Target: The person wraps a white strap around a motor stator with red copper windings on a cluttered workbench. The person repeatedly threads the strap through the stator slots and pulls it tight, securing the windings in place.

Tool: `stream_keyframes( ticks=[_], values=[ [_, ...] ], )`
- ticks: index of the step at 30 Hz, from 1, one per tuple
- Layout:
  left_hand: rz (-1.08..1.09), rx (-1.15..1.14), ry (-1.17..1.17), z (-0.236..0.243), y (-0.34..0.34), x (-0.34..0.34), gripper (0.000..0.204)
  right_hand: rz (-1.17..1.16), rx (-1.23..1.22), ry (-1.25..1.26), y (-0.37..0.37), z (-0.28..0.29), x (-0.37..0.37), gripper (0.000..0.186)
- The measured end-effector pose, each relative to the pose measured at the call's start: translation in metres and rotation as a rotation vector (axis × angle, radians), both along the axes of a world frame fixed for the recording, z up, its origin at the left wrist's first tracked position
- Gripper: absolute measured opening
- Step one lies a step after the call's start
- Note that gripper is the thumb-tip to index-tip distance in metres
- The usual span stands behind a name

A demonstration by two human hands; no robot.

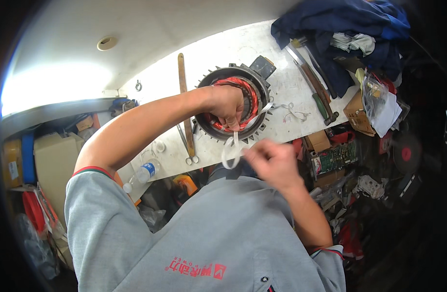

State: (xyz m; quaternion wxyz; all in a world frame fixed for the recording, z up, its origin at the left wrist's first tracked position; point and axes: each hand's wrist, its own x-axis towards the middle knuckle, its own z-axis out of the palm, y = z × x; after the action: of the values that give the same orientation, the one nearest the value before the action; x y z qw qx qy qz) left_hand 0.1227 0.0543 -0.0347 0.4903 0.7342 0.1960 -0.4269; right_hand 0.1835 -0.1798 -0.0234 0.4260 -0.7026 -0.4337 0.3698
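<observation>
A finned motor housing [267, 89] lies on the white bench, with a ring of red-wrapped wire coils [254, 92] inside it. My left hand [228, 103] reaches down over the coils, its fingers pinched on a strip of white tape [235, 138]. That tape hangs below the housing's near rim in a loose loop. Just right of the loop is my right hand [274, 163], its fingers curled but smeared by motion; whether they grip the tape cannot be made out. Another white strip crosses the housing's right rim onto the bench.
On the white bench [204, 165], a long wooden strip [181, 73] and scissors [192, 159] lie left of the housing. A plastic bottle [148, 170] stands near the left edge. A hammer [325, 104], other tools and dark blue cloth [340, 22] lie right. A cardboard box [358, 114] holds papers.
</observation>
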Motion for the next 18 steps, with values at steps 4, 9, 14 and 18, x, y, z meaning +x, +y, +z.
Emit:
stream_keyframes(
  ticks=[4,9,14,18],
  values=[
    [-0.070,0.193,-0.157,0.008,-0.006,-0.013,0.017,0.184,0.058,-0.695,0.051,0.027,0.047,0.015],
    [-0.122,0.280,-0.227,0.010,-0.016,-0.011,0.016,0.591,-0.095,-0.828,0.077,0.026,0.074,0.021],
    [-0.120,0.330,-0.328,0.013,-0.020,-0.022,0.016,0.527,-0.106,-0.605,0.043,0.024,0.071,0.006],
    [-0.173,0.368,-0.281,0.023,-0.025,-0.016,0.019,-0.166,-0.398,1.082,0.022,0.011,0.088,0.009]
  ],
)
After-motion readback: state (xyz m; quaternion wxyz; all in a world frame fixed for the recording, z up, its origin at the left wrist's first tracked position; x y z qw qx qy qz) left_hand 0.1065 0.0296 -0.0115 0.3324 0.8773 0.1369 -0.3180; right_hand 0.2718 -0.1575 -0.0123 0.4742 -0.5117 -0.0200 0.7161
